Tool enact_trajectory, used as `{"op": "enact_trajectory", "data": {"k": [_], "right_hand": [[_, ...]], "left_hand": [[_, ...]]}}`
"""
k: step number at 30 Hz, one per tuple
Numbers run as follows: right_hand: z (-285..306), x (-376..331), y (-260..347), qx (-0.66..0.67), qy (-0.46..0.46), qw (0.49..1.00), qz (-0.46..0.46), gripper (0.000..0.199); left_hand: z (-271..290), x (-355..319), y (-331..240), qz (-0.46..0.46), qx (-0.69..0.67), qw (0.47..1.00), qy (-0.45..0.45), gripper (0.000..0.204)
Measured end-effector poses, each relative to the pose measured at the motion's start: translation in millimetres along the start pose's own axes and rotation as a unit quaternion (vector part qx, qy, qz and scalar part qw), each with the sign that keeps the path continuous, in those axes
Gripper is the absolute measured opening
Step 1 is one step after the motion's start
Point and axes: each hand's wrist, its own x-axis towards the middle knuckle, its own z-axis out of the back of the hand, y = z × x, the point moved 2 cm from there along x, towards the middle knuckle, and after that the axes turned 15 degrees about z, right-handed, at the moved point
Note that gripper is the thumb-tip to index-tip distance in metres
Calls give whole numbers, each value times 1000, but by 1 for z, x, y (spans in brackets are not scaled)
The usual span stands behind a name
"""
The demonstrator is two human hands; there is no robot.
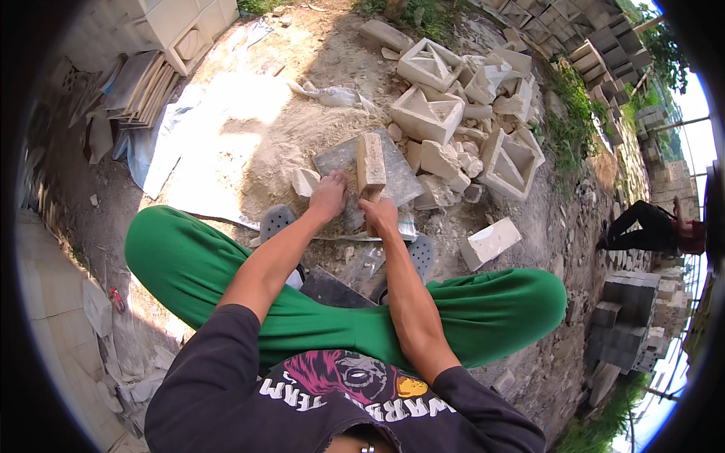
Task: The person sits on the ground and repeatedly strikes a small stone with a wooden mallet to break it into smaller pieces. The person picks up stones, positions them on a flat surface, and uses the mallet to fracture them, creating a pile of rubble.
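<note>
My right hand [379, 214] is closed around the handle of a mallet with a pale, block-shaped head [371, 161]. The head stands over a dark, dusty flat slab [408, 181] on the ground between my feet. At the slab's left part is my left hand [330, 196], fingers bent and bunched together. Whatever they may hold is hidden. Just left of these fingers lies a pale broken chunk [305, 182].
Ahead to the right is a heap of broken pale box-shaped moulds [428, 112]. A pale block [491, 243] lies near my right knee. Stacked boards [143, 90] stand far left, by a whitish sheet [170, 162]. Another person [646, 226] is at the far right, near grey blocks [623, 317].
</note>
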Motion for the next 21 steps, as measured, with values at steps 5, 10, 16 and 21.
{"op": "enact_trajectory", "data": {"k": [5, 10, 16, 21], "right_hand": [[13, -18, 55, 90, -72, 989, 95, 27], [2, -20, 28, 37, -62, 988, 137, 31], [-3, -21, 14, -35, 26, 999, 11, 41], [6, -24, 56, 39, -74, 991, 105, 28]], "left_hand": [[-4, 6, 11, 9, -49, 999, -7, 40], [25, 13, 0, 96, -82, 992, 11, 33], [18, 9, 16, 78, 38, 987, -134, 35], [18, -1, 28, 102, 44, 988, -111, 39]]}}
